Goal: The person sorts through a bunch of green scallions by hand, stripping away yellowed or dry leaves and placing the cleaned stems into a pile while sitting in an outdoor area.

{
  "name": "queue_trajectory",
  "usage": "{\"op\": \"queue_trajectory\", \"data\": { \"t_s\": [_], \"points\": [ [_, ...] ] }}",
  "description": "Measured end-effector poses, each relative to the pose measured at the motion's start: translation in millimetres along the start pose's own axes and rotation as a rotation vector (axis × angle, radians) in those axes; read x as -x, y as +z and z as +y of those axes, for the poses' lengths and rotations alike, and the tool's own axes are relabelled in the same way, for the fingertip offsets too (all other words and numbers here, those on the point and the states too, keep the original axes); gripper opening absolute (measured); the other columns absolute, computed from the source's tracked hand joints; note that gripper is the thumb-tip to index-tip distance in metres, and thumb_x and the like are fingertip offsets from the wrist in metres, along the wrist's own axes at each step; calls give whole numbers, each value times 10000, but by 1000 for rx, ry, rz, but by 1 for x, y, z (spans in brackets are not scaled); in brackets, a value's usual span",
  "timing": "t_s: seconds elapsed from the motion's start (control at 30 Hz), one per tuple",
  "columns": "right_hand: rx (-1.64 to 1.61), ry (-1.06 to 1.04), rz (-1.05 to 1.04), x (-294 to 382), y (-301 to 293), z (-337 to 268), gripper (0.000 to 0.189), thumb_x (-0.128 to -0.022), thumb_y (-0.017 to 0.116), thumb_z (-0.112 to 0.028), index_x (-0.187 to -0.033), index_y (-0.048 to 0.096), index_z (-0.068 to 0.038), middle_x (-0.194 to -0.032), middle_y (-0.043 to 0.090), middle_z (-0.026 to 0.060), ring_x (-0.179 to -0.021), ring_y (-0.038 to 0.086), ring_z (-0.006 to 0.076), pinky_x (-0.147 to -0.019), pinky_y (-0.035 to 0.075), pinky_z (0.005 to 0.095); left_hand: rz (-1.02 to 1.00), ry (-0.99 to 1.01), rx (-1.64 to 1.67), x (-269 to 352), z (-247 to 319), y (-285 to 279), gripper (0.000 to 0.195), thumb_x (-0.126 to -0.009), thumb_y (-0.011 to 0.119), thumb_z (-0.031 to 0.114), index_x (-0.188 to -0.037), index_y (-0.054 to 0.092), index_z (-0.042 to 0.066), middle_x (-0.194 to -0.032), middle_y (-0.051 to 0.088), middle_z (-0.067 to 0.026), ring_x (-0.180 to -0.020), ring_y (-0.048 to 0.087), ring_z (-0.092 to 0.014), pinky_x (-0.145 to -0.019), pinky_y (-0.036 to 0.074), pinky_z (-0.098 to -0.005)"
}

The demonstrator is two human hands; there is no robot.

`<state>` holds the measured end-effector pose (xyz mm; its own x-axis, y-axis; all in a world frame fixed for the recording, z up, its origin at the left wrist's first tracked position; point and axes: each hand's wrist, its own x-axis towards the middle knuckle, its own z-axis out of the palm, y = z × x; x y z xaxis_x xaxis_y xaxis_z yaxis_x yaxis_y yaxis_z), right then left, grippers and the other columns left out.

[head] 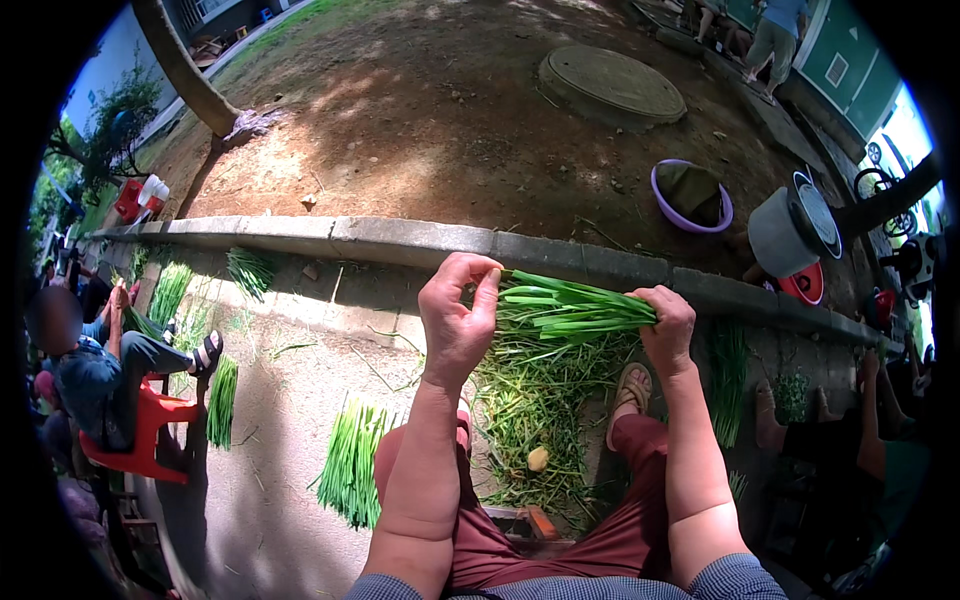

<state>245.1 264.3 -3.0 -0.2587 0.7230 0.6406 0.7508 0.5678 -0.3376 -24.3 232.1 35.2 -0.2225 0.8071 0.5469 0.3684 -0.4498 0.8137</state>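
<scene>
A bunch of long flat green leaves, likely garlic chives (574, 306), is held by its right end in my right hand (666, 326), whose fingers are closed around it. At the bunch's left end is my left hand (465, 307), with thumb and forefinger pinched together at a leaf tip; whether a leaf is between them is hard to see. Below the bunch, a heap of loose green and yellowish leaves (532, 412) lies on the pavement between my feet, with a pale yellow lump (538, 459) on it. A neat bundle of the same greens (356, 461) lies left of my knee.
A concrete curb (420, 238) crosses in front of me, with bare soil beyond. A purple basin (690, 225) and a metal pot (776, 232) stand right. At left a person sits on a red plastic stool (169, 412) near more greens (223, 401); another person sits at right.
</scene>
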Motion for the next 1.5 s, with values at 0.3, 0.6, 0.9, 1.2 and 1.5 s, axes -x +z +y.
{"op": "queue_trajectory", "data": {
  "t_s": [0.3, 0.6, 0.9, 1.2, 1.5],
  "points": [
    [-256, 203, 79, 6, -2, 20, 109, -737, 593, 32, -830, 636, -5, -784, 642, 131, -710, 634, 276, -650, 484, 301, 149, -210, 678, -4, -7, -20, 128, -906, 576, 97, -862, 610, -18, -782, 580, -38, -732, 544, -106, -704, 445, -214],
    [-282, 246, 63, 9, -4, 27, 89, -758, 597, 18, -839, 633, 8, -792, 639, 134, -713, 636, 259, -645, 477, 295, -140, -149, 609, 1, 7, -5, 247, -832, 657, 55, -1066, 588, 20, -1007, 568, -39, -927, 533, -100, -797, 435, -238],
    [-250, 150, 38, 4, -4, 15, 124, -714, 597, 29, -824, 638, -10, -779, 636, 125, -709, 632, 274, -643, 484, 307, -3, 355, -207, -1, 6, 10, 292, -775, 648, 31, -1065, 628, 60, -952, 589, -97, -901, 549, -271, -792, 450, -359],
    [-188, 112, 23, 3, -5, 13, 86, -746, 590, -11, -819, 635, -1, -761, 634, 129, -693, 629, 266, -635, 483, 308, -22, 421, -406, 1, 6, 11, 184, -738, 631, 5, -911, 657, 58, -859, 613, -70, -884, 562, -270, -798, 444, -371],
    [-191, 129, 34, 4, -6, 14, 107, -714, 600, -5, -811, 635, -32, -766, 631, 112, -699, 624, 280, -626, 487, 331, -32, 447, -445, 1, 6, 11, 131, -734, 655, 13, -857, 642, 57, -841, 609, -67, -869, 564, -261, -778, 439, -365]
  ]
}}
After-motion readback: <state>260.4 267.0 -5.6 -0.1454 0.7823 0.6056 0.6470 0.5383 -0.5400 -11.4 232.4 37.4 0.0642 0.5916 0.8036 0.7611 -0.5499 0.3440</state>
